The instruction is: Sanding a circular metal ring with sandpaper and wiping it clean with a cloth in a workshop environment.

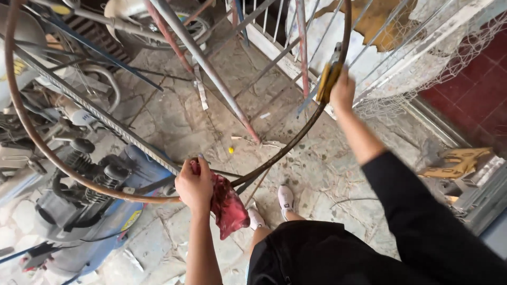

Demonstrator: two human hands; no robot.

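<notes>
A large rusty wheel rim [31,137] curves from the upper left, down past my knees and up to the top right. My left hand [194,184] grips the rim's lower arc together with a dark red rag [228,206] that hangs below it. My right hand [342,94] is raised at the rim's right side and is closed on a yellow-handled tool [328,79] pressed against the rim. My black clothing and white shoes [285,198] show beneath.
A blue air compressor [100,184] with a black motor sits at the left. Metal rods and a ribbed bar [100,119] cross the stone floor. A white railing with netting [406,63] runs at the upper right, with red tiles beyond.
</notes>
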